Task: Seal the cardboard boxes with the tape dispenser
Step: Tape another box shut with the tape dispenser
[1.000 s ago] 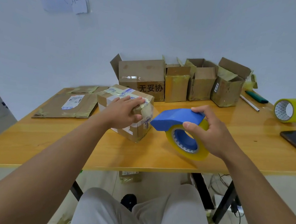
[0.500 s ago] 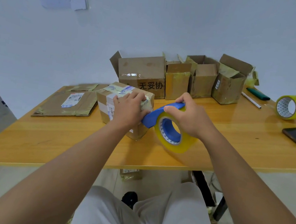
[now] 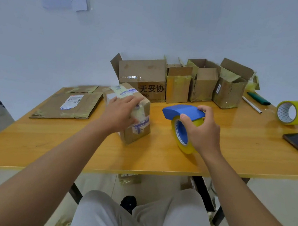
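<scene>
1. Left hand (image 3: 121,112) lies on the small cardboard box (image 3: 136,122), fingers straight and close together; blurred.
2. Right hand (image 3: 202,131) grips the blue tape dispenser (image 3: 183,112), thumb and fingers curled round its yellow roll.
3. Dispenser stands right of the box, apart from it, on the wooden table (image 3: 232,154).
4. Four open boxes (image 3: 179,83) line the far edge.

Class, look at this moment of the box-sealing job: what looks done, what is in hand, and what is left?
Done: the small box under the left hand already carries tape strips. In hand: the right hand grips the blue tape dispenser, held apart from that box. Left: the row of boxes at the back of the table has flaps standing open.
</scene>
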`<state>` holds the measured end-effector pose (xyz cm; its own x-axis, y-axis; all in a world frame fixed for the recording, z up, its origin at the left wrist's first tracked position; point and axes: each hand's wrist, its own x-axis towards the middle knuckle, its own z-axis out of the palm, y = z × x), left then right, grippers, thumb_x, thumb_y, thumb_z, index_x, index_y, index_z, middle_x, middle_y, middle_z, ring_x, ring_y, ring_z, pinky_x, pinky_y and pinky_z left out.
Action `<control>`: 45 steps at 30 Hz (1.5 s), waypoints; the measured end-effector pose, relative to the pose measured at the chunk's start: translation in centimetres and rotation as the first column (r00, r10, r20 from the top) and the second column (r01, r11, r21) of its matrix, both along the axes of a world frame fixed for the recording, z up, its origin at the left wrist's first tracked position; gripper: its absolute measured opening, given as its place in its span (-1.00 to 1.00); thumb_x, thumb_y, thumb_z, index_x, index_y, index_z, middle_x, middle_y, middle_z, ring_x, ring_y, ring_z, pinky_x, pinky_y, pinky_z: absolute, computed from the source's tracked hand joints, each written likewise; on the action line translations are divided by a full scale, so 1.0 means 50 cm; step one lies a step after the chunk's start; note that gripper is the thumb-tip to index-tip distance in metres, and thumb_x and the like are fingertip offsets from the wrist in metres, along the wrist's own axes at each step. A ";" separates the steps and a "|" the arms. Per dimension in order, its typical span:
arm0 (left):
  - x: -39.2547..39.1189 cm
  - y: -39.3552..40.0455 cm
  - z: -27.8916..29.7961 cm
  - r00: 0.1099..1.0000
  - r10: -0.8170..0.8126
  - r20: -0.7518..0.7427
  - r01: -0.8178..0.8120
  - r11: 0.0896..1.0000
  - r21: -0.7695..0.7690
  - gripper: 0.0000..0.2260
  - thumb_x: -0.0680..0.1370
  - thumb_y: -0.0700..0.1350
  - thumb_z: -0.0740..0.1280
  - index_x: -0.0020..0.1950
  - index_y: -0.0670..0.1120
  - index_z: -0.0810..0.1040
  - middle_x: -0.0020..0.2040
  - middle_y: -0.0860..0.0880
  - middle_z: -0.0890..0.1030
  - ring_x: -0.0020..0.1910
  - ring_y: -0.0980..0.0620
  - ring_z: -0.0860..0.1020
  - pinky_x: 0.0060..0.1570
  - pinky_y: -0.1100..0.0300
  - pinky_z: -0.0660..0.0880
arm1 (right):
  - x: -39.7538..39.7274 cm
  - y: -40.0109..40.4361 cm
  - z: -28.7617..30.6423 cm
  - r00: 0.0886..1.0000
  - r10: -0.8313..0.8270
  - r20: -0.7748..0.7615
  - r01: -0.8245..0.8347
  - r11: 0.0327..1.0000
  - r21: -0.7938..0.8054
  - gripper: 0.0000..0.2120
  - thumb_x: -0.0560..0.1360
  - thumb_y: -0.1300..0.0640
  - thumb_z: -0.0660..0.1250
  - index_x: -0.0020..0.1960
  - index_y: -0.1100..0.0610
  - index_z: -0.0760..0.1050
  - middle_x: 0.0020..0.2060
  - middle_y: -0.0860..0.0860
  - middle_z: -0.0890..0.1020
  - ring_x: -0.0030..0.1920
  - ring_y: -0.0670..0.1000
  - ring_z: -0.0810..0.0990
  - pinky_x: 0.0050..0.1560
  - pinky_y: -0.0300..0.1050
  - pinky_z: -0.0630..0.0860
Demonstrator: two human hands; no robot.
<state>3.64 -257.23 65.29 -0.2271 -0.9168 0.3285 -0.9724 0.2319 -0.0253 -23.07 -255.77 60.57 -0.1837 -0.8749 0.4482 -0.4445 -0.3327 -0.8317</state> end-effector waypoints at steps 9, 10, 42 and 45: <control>-0.008 -0.008 -0.042 0.985 0.158 -0.063 -0.165 0.975 -0.147 -0.43 0.59 0.27 0.21 0.47 -0.04 0.31 0.39 -0.10 0.48 0.31 -0.10 0.47 0.22 0.04 0.40 | 0.066 -0.003 -0.043 0.999 -0.042 0.028 0.043 0.998 -0.049 -0.50 0.41 -0.30 0.30 0.24 -0.09 0.32 -0.19 -0.24 0.48 -0.21 -0.09 0.55 -0.34 -0.17 0.46; -0.008 -0.010 -0.044 0.984 0.160 -0.084 -0.173 0.968 -0.181 -0.47 0.61 0.27 0.14 0.43 -0.06 0.36 0.31 -0.10 0.54 0.24 -0.08 0.51 0.11 0.08 0.41 | 0.067 -0.008 -0.041 0.999 -0.042 0.012 0.042 0.998 -0.035 -0.51 0.43 -0.30 0.30 0.24 -0.09 0.31 -0.20 -0.21 0.48 -0.21 -0.06 0.54 -0.35 -0.12 0.45; 0.015 0.005 -0.005 0.988 0.113 -0.105 -0.111 0.994 0.023 -0.63 0.69 0.07 0.11 0.47 0.01 0.38 0.51 -0.04 0.38 0.36 -0.12 0.46 0.14 -0.04 0.53 | 0.077 -0.024 -0.027 0.993 -0.070 -0.095 0.075 0.995 0.058 -0.55 0.53 -0.20 0.32 0.29 -0.03 0.27 -0.23 -0.09 0.47 -0.28 -0.10 0.50 -0.43 -0.16 0.33; 0.032 0.004 0.001 0.990 0.079 -0.114 -0.069 0.993 0.094 -0.62 0.71 0.04 0.04 0.53 0.03 0.31 0.54 -0.05 0.33 0.40 -0.13 0.41 0.18 0.00 0.45 | 0.076 -0.025 -0.028 0.992 -0.070 -0.101 0.076 0.996 0.055 -0.55 0.53 -0.20 0.32 0.29 -0.02 0.28 -0.21 -0.06 0.48 -0.28 -0.09 0.50 -0.44 -0.17 0.33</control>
